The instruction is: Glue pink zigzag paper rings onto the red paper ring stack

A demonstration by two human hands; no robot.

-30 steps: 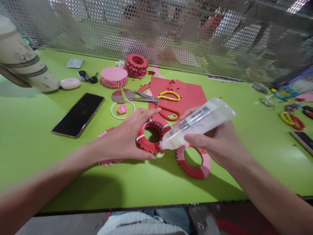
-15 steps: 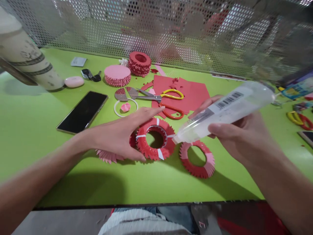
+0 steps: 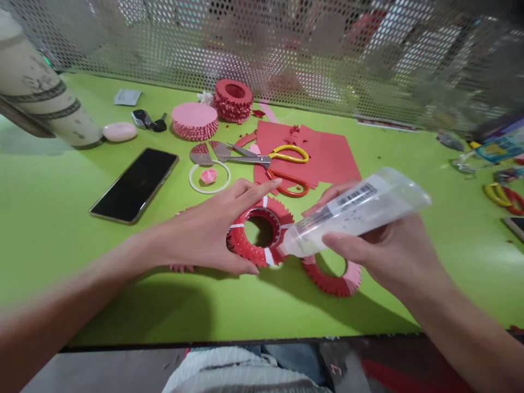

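My left hand (image 3: 213,232) steadies a red toothed paper ring (image 3: 249,254) with white strips, thumb at its front and fingers at its back. In my right hand (image 3: 385,251) is a translucent glue bottle (image 3: 360,207) with a barcode label, tilted with its nozzle down on the ring's right side. Shiny wet glue shows on the ring's front left. Partly behind the bottle lies a red and pink toothed paper ring (image 3: 333,284). Under my left wrist, pink toothed paper (image 3: 182,268) is mostly hidden.
Behind my hands lie scissors (image 3: 266,159), red paper sheets (image 3: 327,153), a white ring (image 3: 192,185), pink paper discs (image 3: 195,114) and a stack of red rings (image 3: 233,101). A phone (image 3: 135,185), a pink case (image 3: 119,131) and a tumbler (image 3: 45,93) stand left. A perforated metal panel (image 3: 286,54) borders the back.
My right hand has moved the glue bottle left and down, its nozzle shifting from the ring's right edge towards its front right. My left hand stays on the ring.
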